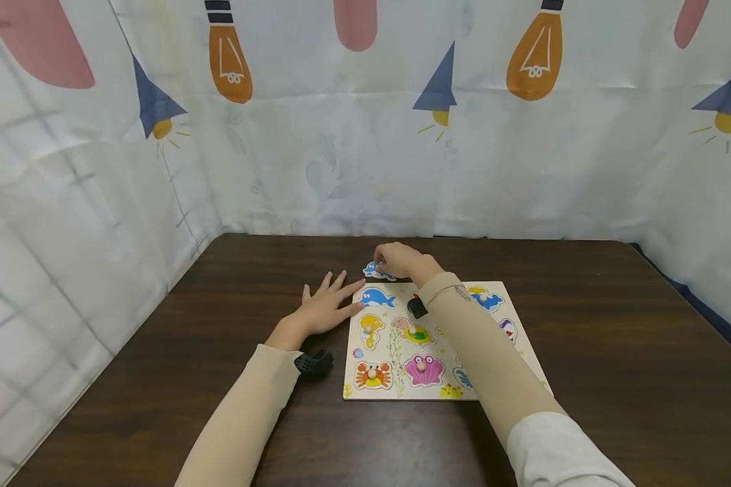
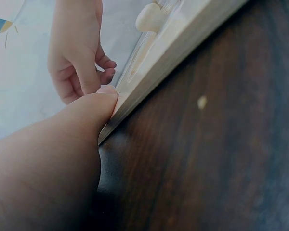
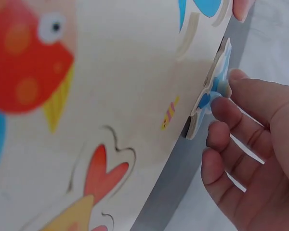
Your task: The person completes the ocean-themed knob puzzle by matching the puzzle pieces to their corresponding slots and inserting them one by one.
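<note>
covering dark wooden table (image 1: 585,352), printed curtain (image 1: 365,135) walls

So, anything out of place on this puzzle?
One blue piece sits off the board at its far edge, pinched by the right hand. The left hand lies flat at the board's left edge. Nothing looks damaged.

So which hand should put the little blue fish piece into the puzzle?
The right hand, probably. It already pinches the blue fish piece by its knob at the far edge of the puzzle board. The left hand lies flat on the table, touching the board's left edge.
</note>
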Action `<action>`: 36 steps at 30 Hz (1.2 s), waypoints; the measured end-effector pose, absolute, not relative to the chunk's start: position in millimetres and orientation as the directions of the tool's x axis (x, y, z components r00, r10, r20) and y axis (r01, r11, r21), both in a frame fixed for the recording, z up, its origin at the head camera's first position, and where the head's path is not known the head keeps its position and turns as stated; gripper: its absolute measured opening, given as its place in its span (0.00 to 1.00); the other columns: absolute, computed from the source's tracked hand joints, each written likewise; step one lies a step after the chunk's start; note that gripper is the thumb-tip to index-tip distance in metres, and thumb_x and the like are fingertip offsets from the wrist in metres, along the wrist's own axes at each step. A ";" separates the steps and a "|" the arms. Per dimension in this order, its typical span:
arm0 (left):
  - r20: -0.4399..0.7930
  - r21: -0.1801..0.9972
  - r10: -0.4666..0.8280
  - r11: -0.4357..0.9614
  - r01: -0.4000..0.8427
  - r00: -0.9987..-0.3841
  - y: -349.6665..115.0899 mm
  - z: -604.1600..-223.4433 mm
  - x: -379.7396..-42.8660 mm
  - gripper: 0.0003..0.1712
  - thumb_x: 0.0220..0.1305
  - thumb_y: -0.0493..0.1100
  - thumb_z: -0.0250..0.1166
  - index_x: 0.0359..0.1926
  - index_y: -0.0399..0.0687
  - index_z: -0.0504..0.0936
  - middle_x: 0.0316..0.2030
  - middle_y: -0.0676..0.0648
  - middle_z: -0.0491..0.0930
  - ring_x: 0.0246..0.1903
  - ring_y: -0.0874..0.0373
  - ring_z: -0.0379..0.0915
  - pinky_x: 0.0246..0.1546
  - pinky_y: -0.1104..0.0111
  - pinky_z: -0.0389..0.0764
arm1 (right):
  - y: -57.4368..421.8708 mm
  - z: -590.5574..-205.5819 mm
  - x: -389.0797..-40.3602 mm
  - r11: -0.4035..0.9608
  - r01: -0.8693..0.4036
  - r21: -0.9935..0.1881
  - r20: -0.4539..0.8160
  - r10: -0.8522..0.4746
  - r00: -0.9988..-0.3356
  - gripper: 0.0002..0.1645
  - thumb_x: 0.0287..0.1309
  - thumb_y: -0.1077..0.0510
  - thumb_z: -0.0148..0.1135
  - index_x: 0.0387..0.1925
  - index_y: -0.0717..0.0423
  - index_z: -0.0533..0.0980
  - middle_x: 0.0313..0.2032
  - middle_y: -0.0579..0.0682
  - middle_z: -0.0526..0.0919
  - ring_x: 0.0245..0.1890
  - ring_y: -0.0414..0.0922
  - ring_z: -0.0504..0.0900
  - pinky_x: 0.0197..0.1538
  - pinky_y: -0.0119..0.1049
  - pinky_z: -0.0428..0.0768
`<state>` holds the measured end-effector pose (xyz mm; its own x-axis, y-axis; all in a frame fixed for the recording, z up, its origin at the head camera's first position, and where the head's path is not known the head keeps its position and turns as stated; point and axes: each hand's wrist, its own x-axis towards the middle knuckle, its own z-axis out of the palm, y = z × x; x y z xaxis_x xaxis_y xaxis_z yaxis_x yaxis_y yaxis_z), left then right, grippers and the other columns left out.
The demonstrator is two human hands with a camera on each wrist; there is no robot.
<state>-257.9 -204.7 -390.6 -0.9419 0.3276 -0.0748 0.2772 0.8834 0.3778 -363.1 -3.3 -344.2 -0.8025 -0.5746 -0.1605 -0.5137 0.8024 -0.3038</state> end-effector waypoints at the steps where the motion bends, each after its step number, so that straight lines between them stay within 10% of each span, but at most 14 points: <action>1: -0.074 0.380 0.329 0.882 0.278 -0.941 -204.7 -390.6 -257.5 0.39 0.77 0.66 0.50 0.82 0.62 0.55 0.81 0.40 0.41 0.79 0.36 0.28 0.66 0.27 0.30 | -4.1 -344.9 -363.3 0.807 -0.512 -0.295 -0.158 -0.569 -0.807 0.17 0.76 0.54 0.58 0.59 0.56 0.76 0.54 0.54 0.81 0.50 0.48 0.81 0.55 0.42 0.79; 36: -0.077 0.380 0.326 0.883 0.275 -0.942 -202.3 -390.6 -257.9 0.38 0.78 0.65 0.50 0.82 0.63 0.55 0.81 0.40 0.40 0.79 0.36 0.28 0.67 0.27 0.29 | 2.5 -332.2 -359.4 0.813 -0.523 -0.254 -0.048 -0.551 -0.833 0.15 0.77 0.55 0.56 0.57 0.54 0.81 0.52 0.51 0.84 0.48 0.48 0.82 0.53 0.45 0.80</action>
